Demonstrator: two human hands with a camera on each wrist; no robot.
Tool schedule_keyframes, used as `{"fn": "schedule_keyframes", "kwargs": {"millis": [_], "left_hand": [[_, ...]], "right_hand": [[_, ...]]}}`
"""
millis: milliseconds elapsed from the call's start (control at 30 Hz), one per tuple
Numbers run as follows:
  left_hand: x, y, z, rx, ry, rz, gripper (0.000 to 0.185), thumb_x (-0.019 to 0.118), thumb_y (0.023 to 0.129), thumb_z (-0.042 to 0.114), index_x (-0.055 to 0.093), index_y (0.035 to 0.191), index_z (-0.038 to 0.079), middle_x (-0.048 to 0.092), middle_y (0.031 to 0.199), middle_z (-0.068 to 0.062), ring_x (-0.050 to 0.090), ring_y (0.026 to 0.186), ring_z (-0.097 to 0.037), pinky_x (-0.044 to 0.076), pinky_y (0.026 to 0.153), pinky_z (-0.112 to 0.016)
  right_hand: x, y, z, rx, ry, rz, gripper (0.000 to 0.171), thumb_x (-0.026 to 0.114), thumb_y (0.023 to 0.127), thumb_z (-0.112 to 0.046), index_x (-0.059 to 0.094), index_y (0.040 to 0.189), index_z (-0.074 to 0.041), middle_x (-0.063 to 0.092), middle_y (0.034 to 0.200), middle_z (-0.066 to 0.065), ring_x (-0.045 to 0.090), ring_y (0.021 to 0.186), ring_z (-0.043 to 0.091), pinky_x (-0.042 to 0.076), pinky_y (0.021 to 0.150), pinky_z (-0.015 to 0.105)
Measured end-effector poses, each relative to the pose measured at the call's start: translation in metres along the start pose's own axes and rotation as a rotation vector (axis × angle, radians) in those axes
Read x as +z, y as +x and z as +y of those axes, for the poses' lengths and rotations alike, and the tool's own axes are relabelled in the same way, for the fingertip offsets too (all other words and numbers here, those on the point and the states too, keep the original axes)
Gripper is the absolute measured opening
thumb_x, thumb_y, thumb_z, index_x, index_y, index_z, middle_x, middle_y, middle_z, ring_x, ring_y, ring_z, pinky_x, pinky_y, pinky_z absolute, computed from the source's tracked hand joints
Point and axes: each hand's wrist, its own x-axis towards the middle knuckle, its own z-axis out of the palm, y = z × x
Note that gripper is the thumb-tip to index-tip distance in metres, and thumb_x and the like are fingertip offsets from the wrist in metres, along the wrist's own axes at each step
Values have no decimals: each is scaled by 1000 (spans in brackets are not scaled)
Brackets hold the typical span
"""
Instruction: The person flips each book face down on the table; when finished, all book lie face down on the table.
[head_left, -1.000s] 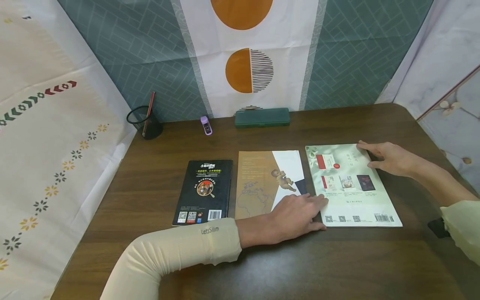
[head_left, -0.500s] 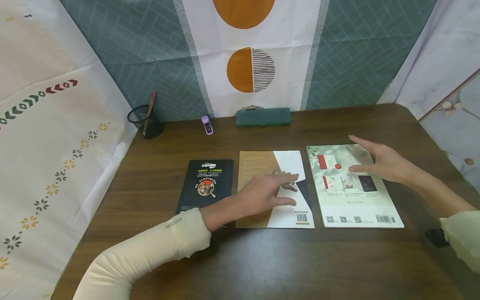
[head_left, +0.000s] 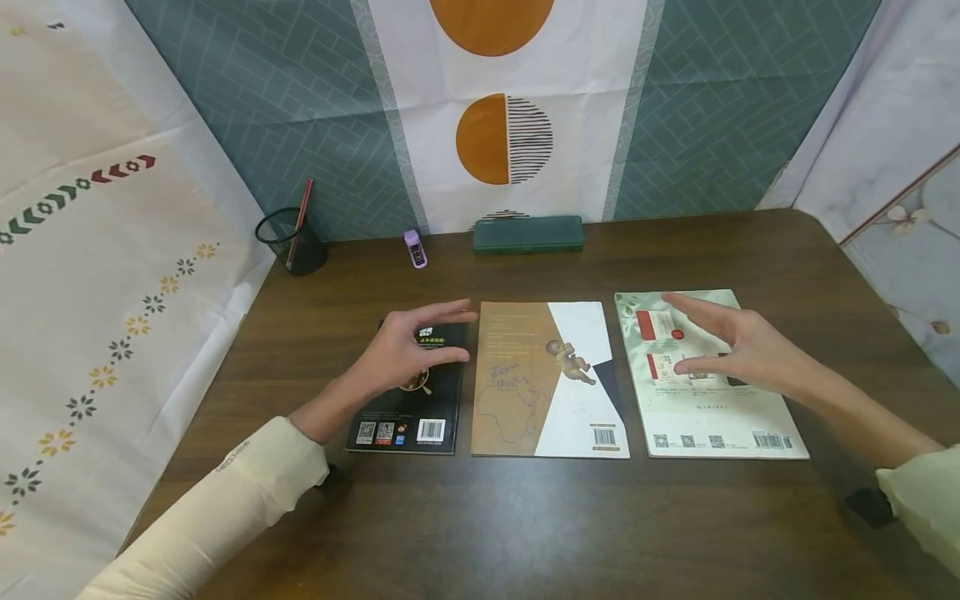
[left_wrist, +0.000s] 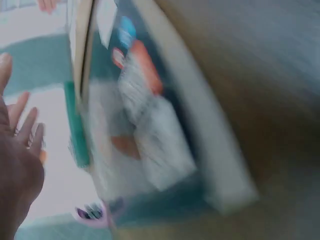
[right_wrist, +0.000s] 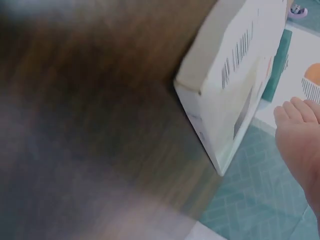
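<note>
Three books lie side by side, back covers up, on the brown wooden table (head_left: 540,525). A black book (head_left: 408,408) is on the left, a brown-and-white book (head_left: 547,400) in the middle and a pale green book (head_left: 712,417) on the right. My left hand (head_left: 408,350) hovers over the black book with its fingers straight, holding nothing. Over the upper half of the green book my right hand (head_left: 731,342) hovers, fingers spread and empty. The left wrist view is blurred and shows my left hand (left_wrist: 17,170) with fingers extended. In the right wrist view the green book's corner (right_wrist: 225,85) lies beside my right hand (right_wrist: 302,135).
Along the back edge stand a black mesh pen cup (head_left: 291,242) with a red pencil, a small purple stapler (head_left: 414,248) and a dark green pencil case (head_left: 527,234). Patterned cloth hangs behind and on both sides of the table.
My left hand left the green book's lower left corner and swept left across the middle book to above the black book. My right hand lifted off the green book and drifted left.
</note>
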Motion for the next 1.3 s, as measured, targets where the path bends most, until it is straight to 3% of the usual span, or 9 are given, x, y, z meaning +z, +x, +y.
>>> {"fn": "schedule_keyframes", "kwargs": {"millis": [100, 200, 433, 633, 767, 900, 1167, 1300], "left_hand": [[-11, -13, -11, -2, 9, 90, 64, 91, 87, 15, 67, 146, 19, 77, 124, -1, 65, 129, -17, 50, 108, -50], [-18, -25, -19, -23, 18, 118, 63, 92, 85, 14, 68, 143, 16, 76, 125, -7, 69, 123, -23, 52, 108, -47], [-30, -50, -30, -114, 137, -4, 85, 96, 81, 28, 55, 156, 21, 58, 154, 0, 52, 143, -26, 39, 117, -60], [-31, -64, -38, -154, 193, -102, 99, 97, 79, 37, 45, 162, 24, 48, 162, -6, 49, 143, -34, 40, 115, -65], [-29, -69, -44, -162, 245, -144, 102, 96, 77, 47, 44, 163, 26, 48, 162, -8, 52, 139, -35, 45, 111, -63], [-24, -70, -47, -163, 287, -171, 103, 94, 77, 54, 44, 163, 29, 45, 164, -7, 49, 142, -35, 43, 112, -65], [-16, -67, -47, -153, 291, -181, 103, 92, 78, 57, 42, 163, 30, 42, 167, -7, 45, 147, -37, 40, 114, -66], [-13, -65, -43, -146, 290, -176, 103, 93, 77, 56, 43, 163, 29, 42, 167, -9, 44, 147, -39, 40, 114, -66]], "right_hand": [[3, -4, -1, -12, 2, 14, 96, 92, 84, -24, 41, 165, -16, 38, 168, 17, 35, 151, 52, 33, 103, 84], [6, -9, -1, -14, -10, 26, 93, 93, 83, -26, 45, 162, -14, 42, 166, 17, 39, 147, 55, 33, 101, 85], [11, -17, 6, -3, -56, 26, 94, 96, 80, -28, 48, 160, -16, 44, 163, 19, 42, 142, 57, 35, 99, 84], [12, -21, 14, -11, -110, 23, 100, 100, 74, -26, 48, 159, -16, 46, 159, 24, 42, 139, 56, 39, 96, 74], [14, -23, 21, -36, -129, 20, 102, 102, 70, -25, 50, 156, -14, 44, 159, 24, 42, 137, 49, 39, 95, 63], [17, -23, 28, -71, -154, 11, 103, 103, 67, -26, 51, 155, -13, 45, 160, 22, 42, 137, 45, 38, 96, 54], [20, -23, 25, -88, -174, -6, 102, 102, 69, -31, 51, 155, -12, 43, 160, 23, 39, 141, 48, 40, 98, 65], [23, -21, 22, -98, -188, -9, 102, 101, 70, -34, 51, 156, -13, 44, 160, 21, 40, 142, 46, 41, 100, 55]]}}
